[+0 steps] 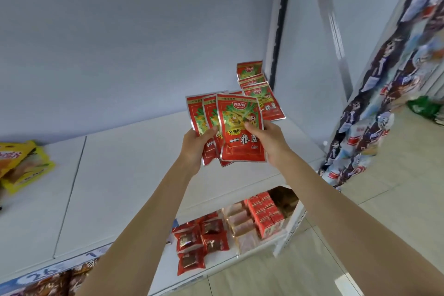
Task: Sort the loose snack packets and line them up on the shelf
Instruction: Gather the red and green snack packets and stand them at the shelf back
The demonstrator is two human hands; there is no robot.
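Note:
I hold a fanned stack of red snack packets (pixel 240 127) with green and yellow print above the white shelf (pixel 134 175). My left hand (pixel 194 149) grips the stack from its left side, thumb across the front. My right hand (pixel 266 142) pinches the front packet at its right edge, thumb on its face. Behind them, a row of the same red packets (pixel 262 94) lies overlapping at the shelf's back right corner, and the rearmost one leans against the back wall.
Yellow snack bags (pixel 21 166) lie at the shelf's left end. The lower shelf holds red wrapped snacks (pixel 201 240), pale packets (pixel 240 221) and small red boxes (pixel 266 214). A hanging strip of packets (pixel 374 113) stands on the right beside the tiled floor.

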